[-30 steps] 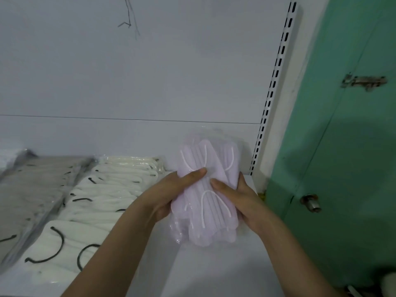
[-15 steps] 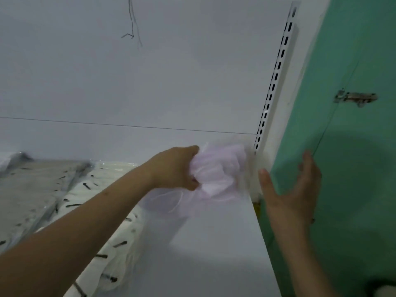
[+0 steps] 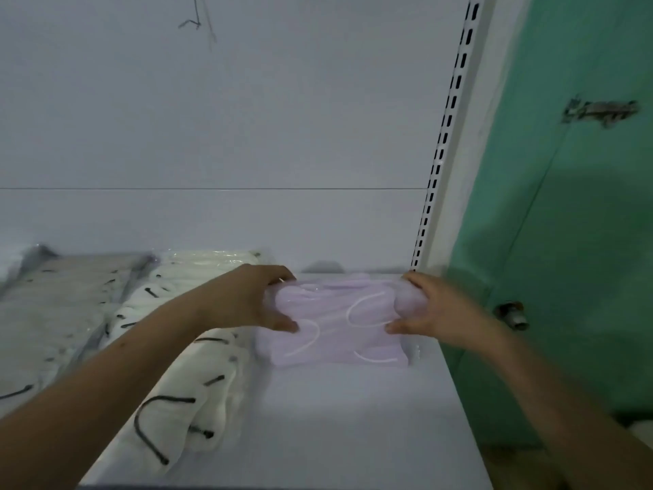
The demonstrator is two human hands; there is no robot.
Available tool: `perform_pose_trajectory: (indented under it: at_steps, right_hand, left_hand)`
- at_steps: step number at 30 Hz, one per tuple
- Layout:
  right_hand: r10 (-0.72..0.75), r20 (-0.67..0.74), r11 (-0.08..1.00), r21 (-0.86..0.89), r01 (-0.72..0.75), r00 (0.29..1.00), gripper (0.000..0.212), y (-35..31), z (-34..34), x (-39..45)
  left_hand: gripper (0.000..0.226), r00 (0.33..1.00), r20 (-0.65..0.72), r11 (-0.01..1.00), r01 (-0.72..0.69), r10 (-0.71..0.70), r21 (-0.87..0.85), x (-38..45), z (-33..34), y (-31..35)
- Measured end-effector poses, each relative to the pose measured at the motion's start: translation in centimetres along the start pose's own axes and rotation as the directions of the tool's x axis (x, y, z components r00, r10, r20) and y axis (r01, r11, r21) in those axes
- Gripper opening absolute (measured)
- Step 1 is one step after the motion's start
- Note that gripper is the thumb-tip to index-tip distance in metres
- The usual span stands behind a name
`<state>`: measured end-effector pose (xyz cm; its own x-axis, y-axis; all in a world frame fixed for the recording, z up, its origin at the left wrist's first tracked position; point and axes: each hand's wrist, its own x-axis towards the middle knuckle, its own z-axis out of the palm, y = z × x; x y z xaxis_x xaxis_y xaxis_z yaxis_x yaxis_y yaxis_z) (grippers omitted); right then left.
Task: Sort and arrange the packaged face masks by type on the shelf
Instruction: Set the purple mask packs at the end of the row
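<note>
Lilac masks, cream masks, green door.

Bare shelf front; white masks crowd left.

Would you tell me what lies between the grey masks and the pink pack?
The white masks with black loops, seen in the head view, between grey masks and pink pack.

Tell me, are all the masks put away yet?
Nearly. The grey masks and the white masks already lie in rows on the shelf. The left hand and right hand hold the pink mask pack beside them; only letting go remains.
</note>
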<state>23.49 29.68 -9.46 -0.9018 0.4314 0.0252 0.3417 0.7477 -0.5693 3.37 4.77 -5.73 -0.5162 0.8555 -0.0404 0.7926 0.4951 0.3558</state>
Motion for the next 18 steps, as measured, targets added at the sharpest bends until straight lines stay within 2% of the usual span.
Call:
perform_pose_trajectory:
  at_steps: [2, 3, 5, 8, 11, 13, 14, 16, 18]
  right_hand:
    - [0.052, -0.009, 0.945, 0.324, -0.046, 0.999, 0.091, 0.9, 1.0, -0.3]
    - [0.043, 0.016, 0.868, 0.495, -0.046, 0.999, 0.086, 1.2, 1.5, -0.5]
    - [0.035, 0.063, 0.765, 0.640, -0.067, 0.997, 0.067, 1.4, 2.5, -1.2]
    - [0.007, 0.091, 0.797, 0.601, -0.061, 0.996, 0.063, 0.5, 2.8, -1.5]
    - [-0.014, -0.020, 0.840, 0.543, 0.022, 1.000, 0.066, 0.3, 1.6, -1.2]
    - [0.001, -0.047, 0.823, 0.568, 0.026, 0.999, 0.077, 0.8, 0.3, -0.7]
    - [-0.024, -0.012, 0.835, 0.550, 0.027, 1.000, 0.090, 1.1, -0.2, -0.5]
    - [-0.062, 0.119, 0.894, 0.448, 0.002, 0.991, 0.113, 2.0, 0.1, -0.2]
    - [-0.068, 0.188, 0.925, 0.379, -0.008, 0.980, 0.121, 2.6, 1.4, 0.0]
  left_hand:
    - [0.056, 0.992, -0.103, 0.985, 0.062, -0.079, -0.159, -0.5, 0.7, -0.7]
    - [0.055, 0.989, -0.104, 0.970, 0.079, -0.106, -0.230, -0.7, 1.1, -0.9]
    - [0.054, 0.995, -0.033, 0.941, 0.083, -0.099, -0.329, -1.0, 1.9, -0.9]
    - [0.072, 0.999, 0.041, 0.930, 0.048, -0.036, -0.365, -1.2, 2.7, -0.5]
    - [0.066, 0.996, -0.080, 0.934, -0.058, 0.032, -0.352, -0.8, 2.3, -0.1]
    - [0.075, 0.990, -0.132, 0.919, -0.094, 0.046, -0.384, -0.2, 1.3, -0.2]
    - [0.085, 0.993, -0.099, 0.913, -0.097, 0.062, -0.397, 0.1, 0.8, -0.4]
    - [0.103, 0.993, 0.078, 0.924, -0.053, 0.089, -0.379, 0.6, 0.8, -1.1]
    - [0.108, 0.974, 0.213, 0.952, -0.007, 0.076, -0.307, 1.0, 2.0, -1.5]
